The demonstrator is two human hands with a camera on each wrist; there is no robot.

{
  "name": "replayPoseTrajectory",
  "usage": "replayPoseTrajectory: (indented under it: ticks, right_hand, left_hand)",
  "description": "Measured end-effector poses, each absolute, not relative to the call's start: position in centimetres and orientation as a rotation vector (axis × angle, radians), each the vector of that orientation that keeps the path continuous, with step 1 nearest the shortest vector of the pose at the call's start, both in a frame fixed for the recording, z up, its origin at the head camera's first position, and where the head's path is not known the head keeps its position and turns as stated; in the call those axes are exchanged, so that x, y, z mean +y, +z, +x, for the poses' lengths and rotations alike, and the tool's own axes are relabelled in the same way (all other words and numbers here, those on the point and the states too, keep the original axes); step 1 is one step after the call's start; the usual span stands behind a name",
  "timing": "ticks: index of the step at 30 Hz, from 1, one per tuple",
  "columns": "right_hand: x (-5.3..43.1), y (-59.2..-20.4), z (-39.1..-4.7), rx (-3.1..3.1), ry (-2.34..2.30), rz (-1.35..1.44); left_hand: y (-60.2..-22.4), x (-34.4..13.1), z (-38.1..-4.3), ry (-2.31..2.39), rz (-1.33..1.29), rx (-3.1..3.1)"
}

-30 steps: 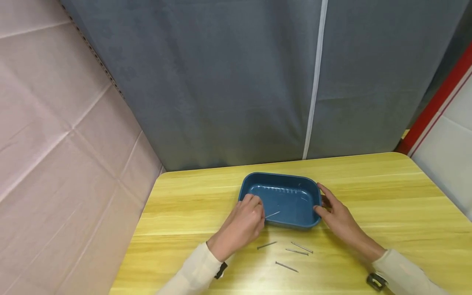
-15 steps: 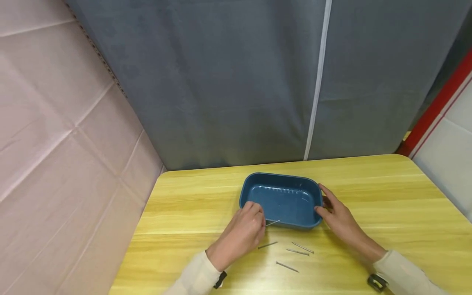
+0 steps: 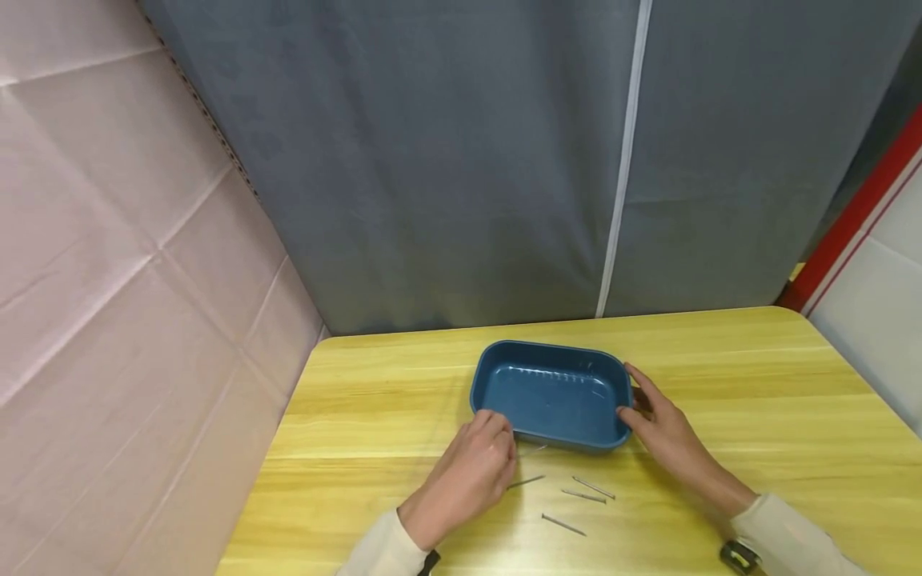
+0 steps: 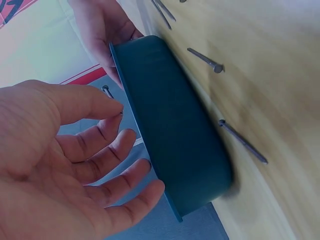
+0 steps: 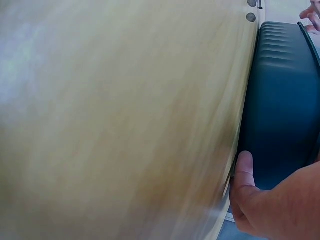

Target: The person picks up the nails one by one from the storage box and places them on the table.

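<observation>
A blue rectangular plastic tray stands on the wooden table, its inside glossy with reflections. My left hand is at the tray's near left rim, pinching a nail between thumb and index finger. The nail's head end shows beyond the fingertips in the left wrist view; the other fingers are loosely bent. At the tray's right end, my right hand grips it, thumb at the near corner and index finger toward the far corner. Several loose nails lie on the table in front of the tray.
The light wood table ends at a grey curtain behind. Pinkish fabric hangs at the left, and a white panel with a red edge is at the right. Both wrists wear black straps.
My left hand has drawn back toward me with the nail, from over the tray's inside to its near rim. The right hand keeps its hold on the tray.
</observation>
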State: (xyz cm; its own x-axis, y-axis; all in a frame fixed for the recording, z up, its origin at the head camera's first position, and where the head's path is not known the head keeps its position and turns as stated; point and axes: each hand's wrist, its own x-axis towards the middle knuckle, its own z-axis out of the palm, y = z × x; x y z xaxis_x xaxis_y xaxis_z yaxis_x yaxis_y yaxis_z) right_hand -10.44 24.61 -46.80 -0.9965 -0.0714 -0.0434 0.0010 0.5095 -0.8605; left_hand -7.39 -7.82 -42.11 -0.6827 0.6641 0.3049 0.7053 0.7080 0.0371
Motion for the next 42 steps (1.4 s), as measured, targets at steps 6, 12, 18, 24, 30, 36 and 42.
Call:
replayPoseTrajectory:
  ticks: [6,12,18,24,30,36,42]
  right_hand:
    - [24.6,-46.7,-10.5,2.667,-1.518,-0.064]
    - [24.6,-46.8,-10.7,2.673,-1.517,-0.056]
    - [24.5,-46.7,-10.6,2.668,-1.527,-0.061]
    - [24.5,-46.6,-10.5,2.672,-1.519,-0.065]
    - [24.5,-46.6,-10.5,2.672,-1.518,-0.066]
    - [24.4,-46.6,-10.5,2.671,-1.522,-0.073]
    - [24.3,-46.5,-10.5,2.682,-1.515,-0.073]
  left_hand:
    - [-42.4,-8.0,-6.9,-0.248,-1.076,-2.669]
    - [-42.5,-8.1,-6.6,-0.263,-1.058,-2.675]
    - [-42.6,-8.2,-6.3,-0.289,-1.054,-2.679]
    - [-43.2,-8.3,-6.2,-0.296,-1.058,-2.706]
    - [-43.9,-8.4,-5.9,-0.246,-1.061,-2.703]
    - [-44.4,-8.4,-5.8,-0.201,-1.074,-2.705]
    - [-44.9,-8.6,-5.8,-0.160,-1.089,-2.714]
